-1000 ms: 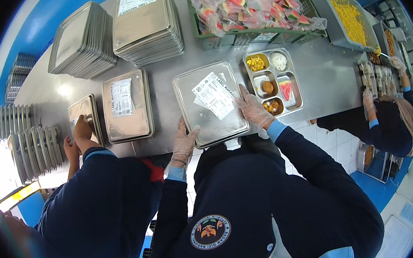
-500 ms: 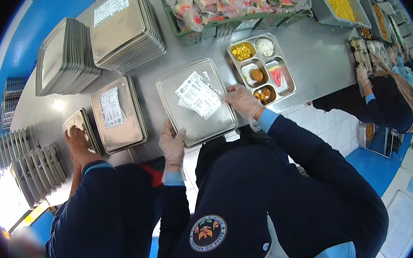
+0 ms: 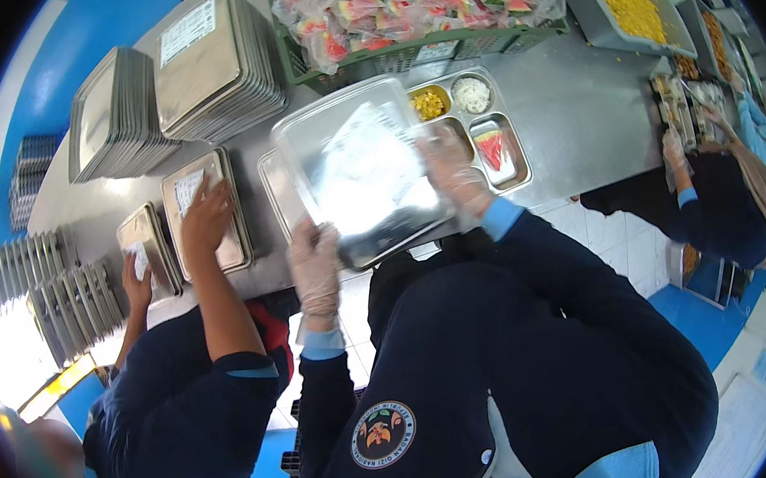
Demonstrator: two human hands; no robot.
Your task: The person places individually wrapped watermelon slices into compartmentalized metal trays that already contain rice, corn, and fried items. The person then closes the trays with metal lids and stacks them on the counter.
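Between my hands is a rectangular metal tray lid (image 3: 372,213), raised and blurred by motion, with white printed labels on top. My left hand (image 3: 314,268), in a clear plastic glove, is closed at its lower left corner. My gloved right hand (image 3: 455,173) grips its right edge. Another flat metal piece (image 3: 278,189) shows from under the lid's left side. To the right, partly covered by the lid and my right hand, lies an open compartment tray (image 3: 514,150) with white rice, a yellow diced food and a wrapped watermelon slice.
At left, a co-worker's bare hands touch labelled metal trays (image 3: 235,238). Stacks of metal trays (image 3: 204,72) stand behind. A green crate (image 3: 440,63) of bagged watermelon and a grey bin (image 3: 648,45) of yellow food line the far side. Another person works at the right.
The metal lid has been lifted off the table and shifted slightly right, over part of the compartment tray. Both my hands moved with it. The co-worker's hand has come onto a labelled tray.
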